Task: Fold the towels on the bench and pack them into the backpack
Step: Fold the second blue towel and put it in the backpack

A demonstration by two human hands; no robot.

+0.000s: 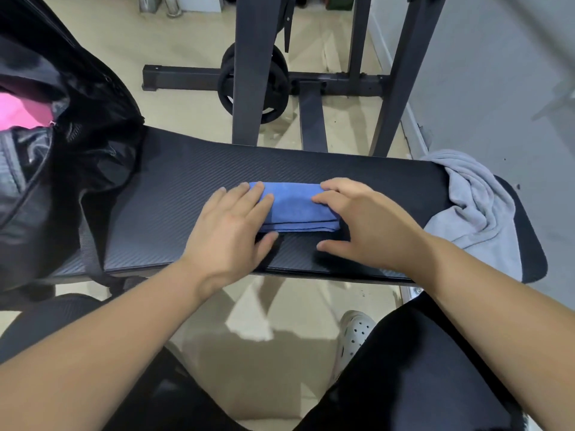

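Observation:
A blue towel (pixel 297 209), folded into a small rectangle, lies in the middle of the black padded bench (pixel 174 197). My left hand (pixel 230 231) rests on its left end with straight fingers. My right hand (pixel 357 222) covers its right end, fingers relaxed over the fold and thumb on the bench in front. A grey towel (pixel 476 203) lies crumpled over the bench's right end. The black backpack (pixel 62 144) stands open at the left end, with something pink (pixel 21 113) inside.
Behind the bench stand the dark uprights of a weight rack (pixel 249 73) with a black weight plate (pixel 252 85) leaning at its foot. A grey wall (pixel 497 73) runs along the right. My black-clad legs and a white clog (pixel 354 334) are below the bench.

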